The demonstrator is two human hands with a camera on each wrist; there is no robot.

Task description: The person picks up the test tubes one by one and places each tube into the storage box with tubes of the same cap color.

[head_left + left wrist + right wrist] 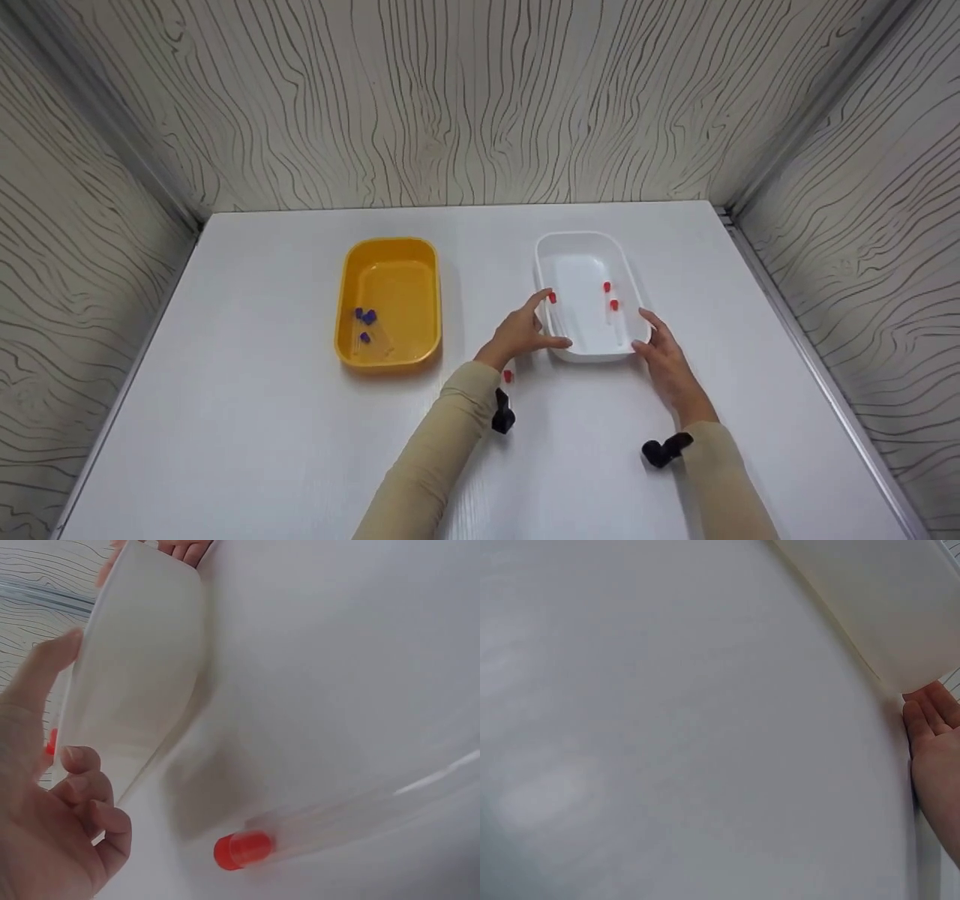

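Observation:
Both hands are at a white tray on the right of the table. My left hand grips its near left side, thumb and index finger spread along the rim and the other fingers curled outside the wall. Just inside, by the index fingertip, is a clear tube with a red cap. My right hand holds the near right corner, its fingers against the outer wall. Two more red-capped tubes lie inside the tray. Another tube with a red cap lies on the table beside the left wrist.
A yellow tray stands to the left on the white table, with several blue-capped tubes inside. Wood-grain panels enclose the table at the back and both sides. Black devices are strapped to both wrists.

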